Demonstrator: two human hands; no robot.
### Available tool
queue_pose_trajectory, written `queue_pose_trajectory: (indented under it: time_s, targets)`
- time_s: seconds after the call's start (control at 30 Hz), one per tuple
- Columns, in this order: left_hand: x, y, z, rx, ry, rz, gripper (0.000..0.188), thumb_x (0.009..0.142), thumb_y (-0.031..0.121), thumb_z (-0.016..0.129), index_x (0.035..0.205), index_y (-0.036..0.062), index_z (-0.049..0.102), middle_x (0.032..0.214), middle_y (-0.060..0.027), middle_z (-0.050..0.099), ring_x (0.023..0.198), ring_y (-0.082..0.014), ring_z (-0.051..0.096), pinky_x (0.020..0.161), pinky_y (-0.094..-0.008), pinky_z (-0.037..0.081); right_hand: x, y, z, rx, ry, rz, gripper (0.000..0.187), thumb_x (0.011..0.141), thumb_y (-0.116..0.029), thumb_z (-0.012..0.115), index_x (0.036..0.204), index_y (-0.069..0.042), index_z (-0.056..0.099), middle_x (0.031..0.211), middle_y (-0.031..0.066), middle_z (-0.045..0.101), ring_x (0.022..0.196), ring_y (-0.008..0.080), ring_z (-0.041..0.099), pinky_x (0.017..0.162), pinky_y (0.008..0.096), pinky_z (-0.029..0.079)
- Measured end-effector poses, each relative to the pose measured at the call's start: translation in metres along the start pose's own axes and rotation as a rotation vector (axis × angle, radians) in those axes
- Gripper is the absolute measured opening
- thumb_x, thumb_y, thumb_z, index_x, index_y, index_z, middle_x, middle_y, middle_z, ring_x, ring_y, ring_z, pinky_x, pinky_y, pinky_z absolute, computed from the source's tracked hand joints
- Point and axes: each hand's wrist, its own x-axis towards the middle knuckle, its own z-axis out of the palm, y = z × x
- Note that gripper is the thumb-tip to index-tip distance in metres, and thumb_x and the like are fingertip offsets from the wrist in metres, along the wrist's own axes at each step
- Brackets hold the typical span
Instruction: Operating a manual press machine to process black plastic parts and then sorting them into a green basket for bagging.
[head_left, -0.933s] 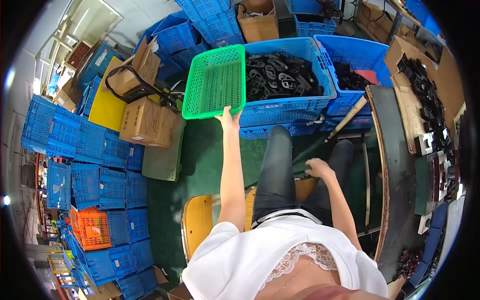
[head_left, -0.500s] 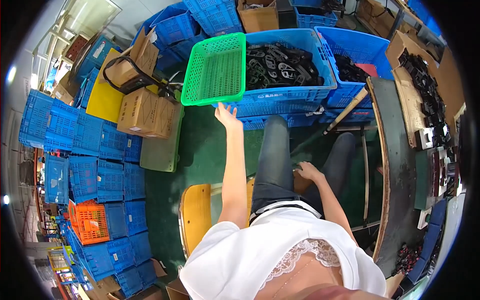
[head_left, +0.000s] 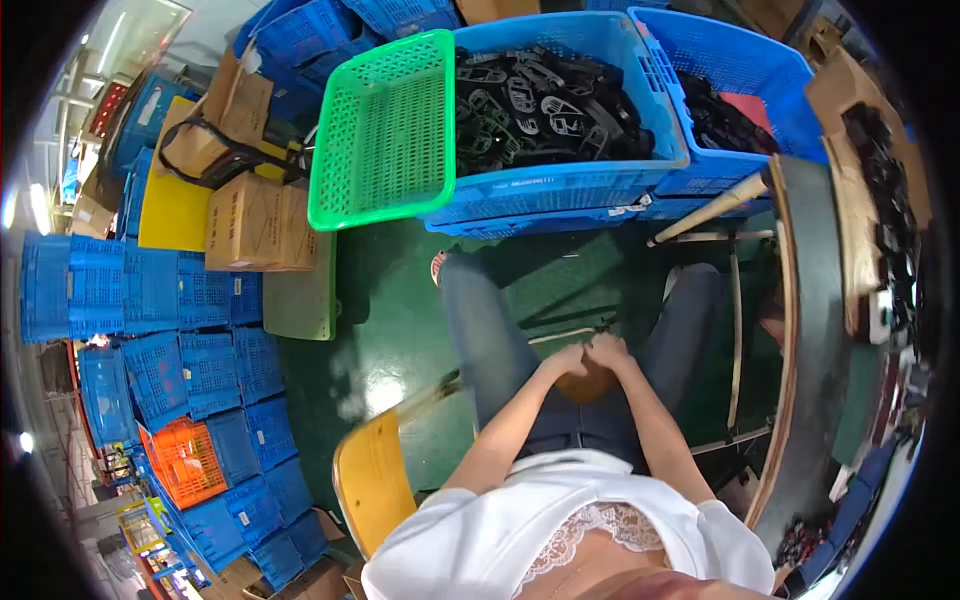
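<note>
Between my thighs, both my hands are together at the front edge of a brown wooden seat (head_left: 592, 388). My left hand (head_left: 566, 362) is closed on this edge, fingers curled under and partly hidden. Right beside it, my right hand (head_left: 606, 351) also grips the edge. Ahead on the left, a green plastic basket (head_left: 385, 135) with nothing in it rests tilted at the left end of a large blue crate (head_left: 560, 185). Black plastic parts (head_left: 545, 105) are heaped in that crate. Neither hand touches the basket or the crate.
A second blue crate (head_left: 735, 110) with black parts stands ahead right. Along my right runs a dark-topped workbench (head_left: 815, 260). Stacked blue crates (head_left: 210, 370), one orange crate (head_left: 188, 462) and cardboard boxes (head_left: 255, 225) line the left. A yellow wooden chair part (head_left: 372, 480) is beside me.
My left hand has left the green basket's near side and come back to the seat edge beside my right hand. My legs are spread wider, and the view has shifted.
</note>
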Motion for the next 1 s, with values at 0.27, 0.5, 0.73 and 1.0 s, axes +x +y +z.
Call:
queue_pose_trajectory:
  time_s: [0.27,0.5,0.73,1.0]
  targets:
    - [0.004,-0.018,0.019,-0.353,-0.211,0.006,0.055,0.054,0.045,0.073,0.092,0.0071,0.062,0.091,-0.0162,0.062,0.083,-0.0315,0.058,0.073,-0.0396,0.045,0.016,-0.022,-0.016,0.078,-0.448,0.146,0.04,0.083,-0.031,0.036,0.079,-0.002,0.065,0.095,0.0205,0.059,0.091,0.0373,0.053,0.085,0.0492,0.035]
    - [0.012,-0.038,0.027,-0.491,-0.139,0.035,0.042,0.056,0.034,0.074,0.087,0.0077,0.064,0.09,-0.0125,0.062,0.082,-0.0292,0.058,0.071,-0.0385,0.046,0.037,-0.027,-0.025,-0.016,-0.451,0.103,0.042,0.085,-0.032,0.036,0.077,-0.003,0.065,0.086,0.017,0.062,0.085,0.0337,0.057,0.083,0.0464,0.037]
    - [0.033,-0.036,-0.048,-0.467,-0.116,-0.107,0.037,0.061,0.031,0.072,0.087,0.0072,0.063,0.088,-0.0123,0.063,0.08,-0.0268,0.059,0.069,-0.0367,0.046,0.086,-0.044,-0.062,-0.163,-0.208,-0.088,0.037,0.082,-0.031,0.04,0.065,-0.009,0.065,0.07,0.011,0.063,0.067,0.027,0.061,0.076,0.0451,0.039]
    - [0.032,-0.045,-0.111,-0.434,-0.256,-0.085,0.054,0.073,0.041,0.06,0.119,0.0144,0.048,0.123,-0.0138,0.047,0.111,-0.0275,0.045,0.093,-0.0356,0.036,0.122,-0.064,-0.063,-0.207,-0.096,-0.312,0.038,0.083,-0.03,0.04,0.065,-0.007,0.064,0.07,0.0118,0.063,0.068,0.0275,0.059,0.086,0.0444,0.033]
